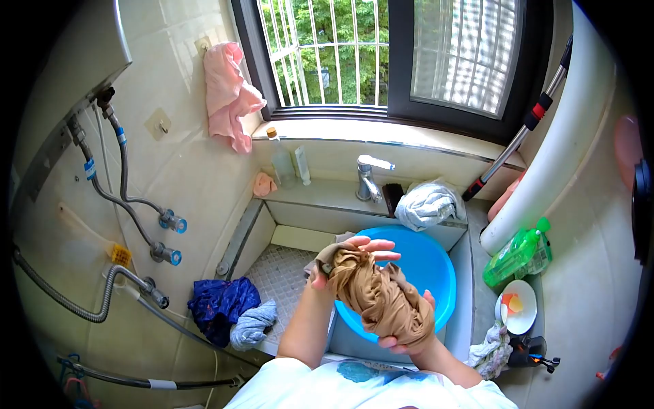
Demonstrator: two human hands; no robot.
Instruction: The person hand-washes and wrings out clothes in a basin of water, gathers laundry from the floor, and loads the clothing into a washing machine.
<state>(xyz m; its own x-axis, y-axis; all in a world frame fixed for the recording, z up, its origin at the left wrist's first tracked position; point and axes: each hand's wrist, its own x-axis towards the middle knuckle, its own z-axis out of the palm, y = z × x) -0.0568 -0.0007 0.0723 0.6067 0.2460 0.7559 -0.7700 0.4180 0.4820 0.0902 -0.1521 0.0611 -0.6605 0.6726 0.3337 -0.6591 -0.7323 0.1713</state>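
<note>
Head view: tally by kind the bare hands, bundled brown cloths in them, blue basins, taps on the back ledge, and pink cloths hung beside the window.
Bare hands: 2 (left hand, right hand)
Bundled brown cloth: 1
Round blue plastic basin: 1
Chrome tap: 1
Hanging pink cloth: 1
Total: 6

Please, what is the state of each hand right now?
Left hand: open, fingers extended, against the brown cloth.
Right hand: holding the cloth's lower end.

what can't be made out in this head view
In the head view:
- Blue basin: contents partly hidden by brown cloth
- Pink thing: mostly behind white pipe
- Green bottle: any print too small
- Dark object: cut off at right edge
</note>
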